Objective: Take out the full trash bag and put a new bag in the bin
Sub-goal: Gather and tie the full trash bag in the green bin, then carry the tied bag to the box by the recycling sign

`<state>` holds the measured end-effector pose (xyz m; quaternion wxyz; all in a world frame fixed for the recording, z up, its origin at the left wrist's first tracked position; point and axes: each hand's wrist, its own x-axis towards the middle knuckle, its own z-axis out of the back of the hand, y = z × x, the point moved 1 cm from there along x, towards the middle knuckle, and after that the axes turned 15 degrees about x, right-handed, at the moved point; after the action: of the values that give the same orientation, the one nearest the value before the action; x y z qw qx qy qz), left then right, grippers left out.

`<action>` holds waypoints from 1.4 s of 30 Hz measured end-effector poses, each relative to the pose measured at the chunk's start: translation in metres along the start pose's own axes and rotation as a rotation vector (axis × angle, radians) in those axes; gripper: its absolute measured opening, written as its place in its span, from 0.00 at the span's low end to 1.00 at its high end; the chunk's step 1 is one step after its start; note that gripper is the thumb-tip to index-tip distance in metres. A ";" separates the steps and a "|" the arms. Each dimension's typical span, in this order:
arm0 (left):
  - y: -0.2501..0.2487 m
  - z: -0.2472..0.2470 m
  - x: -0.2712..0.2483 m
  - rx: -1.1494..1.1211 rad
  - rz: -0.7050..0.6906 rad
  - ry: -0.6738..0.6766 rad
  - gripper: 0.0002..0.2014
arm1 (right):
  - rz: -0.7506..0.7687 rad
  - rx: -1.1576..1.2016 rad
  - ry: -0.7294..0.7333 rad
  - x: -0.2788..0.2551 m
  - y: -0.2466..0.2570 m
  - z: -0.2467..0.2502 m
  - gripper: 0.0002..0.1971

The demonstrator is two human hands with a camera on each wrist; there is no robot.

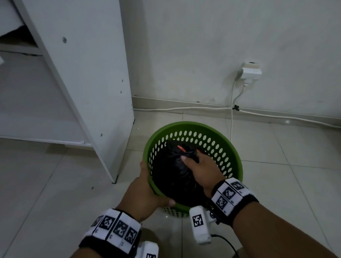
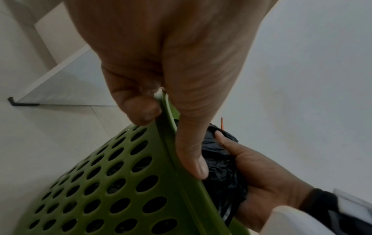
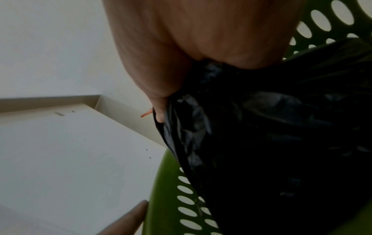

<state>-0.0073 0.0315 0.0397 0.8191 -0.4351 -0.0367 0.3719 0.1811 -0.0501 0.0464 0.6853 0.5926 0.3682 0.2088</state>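
Note:
A round green bin (image 1: 227, 150) with a perforated wall stands tilted toward me on the tiled floor. Inside it sits a full black trash bag (image 1: 171, 172), tied at the top with an orange tie (image 1: 181, 148). My left hand (image 1: 148, 189) grips the bin's near-left rim (image 2: 171, 143), thumb inside and fingers outside. My right hand (image 1: 198, 170) reaches into the bin and grips the bag's gathered top (image 2: 217, 151). In the right wrist view the black bag (image 3: 271, 135) fills the frame under the palm, with the green bin wall (image 3: 167, 198) below it.
A white cabinet side panel (image 1: 85, 73) stands close to the left of the bin. The wall behind carries a white socket with a plug (image 1: 249, 72), and white cables (image 1: 186, 109) run along the skirting. Open tiled floor (image 1: 293, 166) lies to the right.

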 end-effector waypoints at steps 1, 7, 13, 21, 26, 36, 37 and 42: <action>0.000 0.001 0.001 0.010 0.001 0.001 0.69 | 0.000 0.043 0.009 0.000 0.001 0.001 0.12; -0.002 0.007 0.007 0.055 -0.004 0.020 0.72 | 0.051 0.082 -0.031 -0.004 0.010 0.009 0.14; -0.012 0.005 0.011 0.103 -0.026 0.037 0.73 | 0.219 -0.039 -0.030 -0.013 0.024 0.000 0.14; 0.005 0.004 0.015 0.106 -0.025 0.024 0.78 | 0.255 0.285 -0.044 -0.015 0.088 0.002 0.12; 0.005 0.000 0.006 0.083 -0.080 -0.031 0.67 | 0.178 0.470 -0.106 -0.019 0.102 0.009 0.13; 0.008 -0.022 -0.018 0.219 0.043 -0.154 0.56 | 0.186 0.796 -0.103 -0.052 0.141 0.027 0.14; 0.004 -0.023 -0.019 0.238 0.051 -0.150 0.55 | 0.193 0.790 -0.115 -0.054 0.144 0.027 0.14; 0.002 -0.017 -0.015 0.342 0.149 -0.061 0.58 | 0.184 0.727 -0.160 -0.063 0.164 0.024 0.14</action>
<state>-0.0122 0.0111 0.0319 0.8500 -0.2796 0.0346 0.4452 0.1831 -0.0772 0.2219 0.4353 0.8421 0.3088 0.0781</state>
